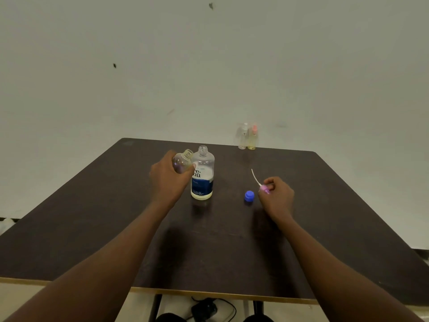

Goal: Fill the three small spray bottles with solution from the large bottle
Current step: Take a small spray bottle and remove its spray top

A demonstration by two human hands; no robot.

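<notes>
The large clear bottle [202, 173] with a blue label stands uncapped at the table's middle, a little liquid in its base. Its blue cap [249, 196] lies to the right on the table. My left hand [168, 177] grips a small clear bottle [182, 161], open-necked and tilted, just left of the large bottle and touching it. My right hand [276, 194] pinches a pink spray head [264, 188] whose white dip tube [255, 177] points up and away. Two other small spray bottles, one with a white top [242, 137] and one with an orange top [252, 138], stand at the far edge.
The dark brown table [325, 217] has a light wooden front edge. A pale wall rises right behind it. Beneath the front edge, a black cable and a dark device [205, 309] lie on the floor.
</notes>
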